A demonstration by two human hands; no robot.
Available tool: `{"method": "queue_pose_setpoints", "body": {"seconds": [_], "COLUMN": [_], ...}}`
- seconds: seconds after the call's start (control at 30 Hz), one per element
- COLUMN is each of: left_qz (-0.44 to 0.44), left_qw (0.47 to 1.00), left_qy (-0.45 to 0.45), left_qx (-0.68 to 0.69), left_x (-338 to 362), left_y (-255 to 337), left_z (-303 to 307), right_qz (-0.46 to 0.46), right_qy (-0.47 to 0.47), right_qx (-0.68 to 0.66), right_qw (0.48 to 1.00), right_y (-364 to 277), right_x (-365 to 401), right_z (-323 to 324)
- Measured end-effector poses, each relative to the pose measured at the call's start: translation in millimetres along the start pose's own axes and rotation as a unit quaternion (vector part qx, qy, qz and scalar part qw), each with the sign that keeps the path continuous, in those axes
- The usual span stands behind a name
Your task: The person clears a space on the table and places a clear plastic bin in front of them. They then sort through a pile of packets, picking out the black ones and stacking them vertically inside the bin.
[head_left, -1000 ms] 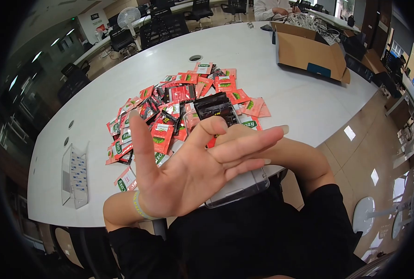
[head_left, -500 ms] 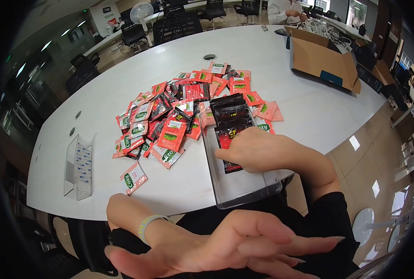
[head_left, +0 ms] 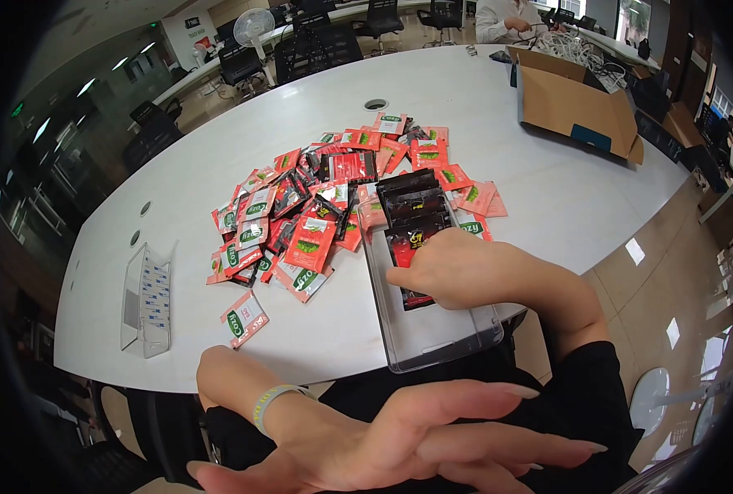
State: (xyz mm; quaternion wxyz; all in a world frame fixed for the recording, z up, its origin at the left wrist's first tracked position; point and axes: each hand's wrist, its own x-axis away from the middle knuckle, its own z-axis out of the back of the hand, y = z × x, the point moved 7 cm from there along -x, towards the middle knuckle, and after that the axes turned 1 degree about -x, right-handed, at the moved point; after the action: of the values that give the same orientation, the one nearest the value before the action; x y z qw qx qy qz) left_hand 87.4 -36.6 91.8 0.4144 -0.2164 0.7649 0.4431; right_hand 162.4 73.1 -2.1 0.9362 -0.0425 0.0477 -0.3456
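My left hand (head_left: 383, 440) is in the foreground, close to the camera, its fingers spread and nothing in it. My right hand (head_left: 457, 267) reaches in from the right over a clear plastic box (head_left: 395, 350), with its fingers curled on a black-and-red sachet (head_left: 416, 300). Its fingertips are mostly hidden. Several black sachets (head_left: 411, 202) stand in a row at the box's far end. Left of the box lies a heap of red, pink and black sachets (head_left: 310, 243). A single Cozy sachet (head_left: 244, 319) lies apart, just beyond my left forearm.
A second clear plastic container (head_left: 146, 305) with blue-printed marks is at the table's left. An open cardboard box (head_left: 580, 103) stands at the back right, near white cables (head_left: 568, 49). A person in a white sleeve (head_left: 506, 23) sits behind. The white table (head_left: 193, 181) has round cable holes.
The fingers of my left hand have shifted and spread a little, and the hand sits slightly lower. My right hand stays at the same sachet. The whole view has moved slightly.
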Motion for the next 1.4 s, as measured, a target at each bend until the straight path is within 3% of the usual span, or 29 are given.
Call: {"method": "queue_pose_setpoints", "body": {"seconds": [0.07,0.27,0.33,0.37,0.4,0.43,0.47,0.5,0.53,0.57,0.6,0.67,0.7,0.73,0.77,0.93,1.0,1.27,1.4], "left_qz": [0.037,-0.029,0.229,0.229,0.284,0.321,0.321,0.383,0.428,0.452,0.446,0.262,0.165,0.071,0.089,0.045,0.066,0.044,0.113], "left_qw": [0.999,0.999,0.973,0.973,0.926,0.823,0.824,0.849,0.839,0.796,0.792,0.939,0.972,0.976,0.955,0.938,0.95,0.955,0.95], "left_qy": [0.017,-0.024,0.033,0.027,0.067,0.104,0.101,0.206,0.307,0.402,0.416,0.204,0.085,-0.037,-0.06,-0.011,-0.057,-0.045,-0.019], "left_qx": [0.019,-0.032,-0.014,-0.008,-0.239,-0.457,-0.455,-0.3,-0.137,0.031,0.02,-0.085,-0.143,-0.2,-0.277,-0.343,-0.301,-0.288,-0.291], "left_x": [4,14,30,31,35,35,27,23,22,28,31,16,17,20,22,22,21,19,16], "left_y": [-5,0,-16,-15,-18,-13,-10,-10,-11,-14,-17,-29,-31,-26,-26,-22,-26,-25,-19], "left_z": [2,3,5,-6,-6,-1,-2,11,19,19,26,43,43,31,27,11,7,21,53], "right_qz": [-0.001,0.006,-0.004,0.004,0.012,0.012,0.009,-0.002,-0.007,0.006,0.008,-0.004,-0.022,-0.021,-0.02,-0.028,-0.023,-0.04,-0.059], "right_qy": [-0.003,0.004,0.0,0.005,0.009,-0.001,0.0,-0.009,-0.018,-0.014,0.003,-0.009,-0.04,-0.033,-0.026,-0.033,-0.037,-0.046,-0.06], "right_qx": [0.004,-0.006,-0.004,-0.001,0.003,0.01,0.011,0.004,-0.002,-0.002,-0.009,-0.014,-0.01,-0.007,-0.005,0.039,0.034,0.034,0.021], "right_qw": [1.0,1.0,1.0,1.0,1.0,1.0,1.0,1.0,1.0,1.0,1.0,1.0,0.999,0.999,0.999,0.998,0.998,0.998,0.996], "right_y": [-1,-1,2,1,0,-1,-1,-1,-1,-2,0,0,0,0,0,-2,-3,-1,1], "right_x": [0,0,0,1,1,1,4,4,1,1,2,-1,0,0,0,-2,-3,-4,-2], "right_z": [2,1,0,0,1,0,2,3,4,2,1,1,1,1,0,1,2,1,3]}}
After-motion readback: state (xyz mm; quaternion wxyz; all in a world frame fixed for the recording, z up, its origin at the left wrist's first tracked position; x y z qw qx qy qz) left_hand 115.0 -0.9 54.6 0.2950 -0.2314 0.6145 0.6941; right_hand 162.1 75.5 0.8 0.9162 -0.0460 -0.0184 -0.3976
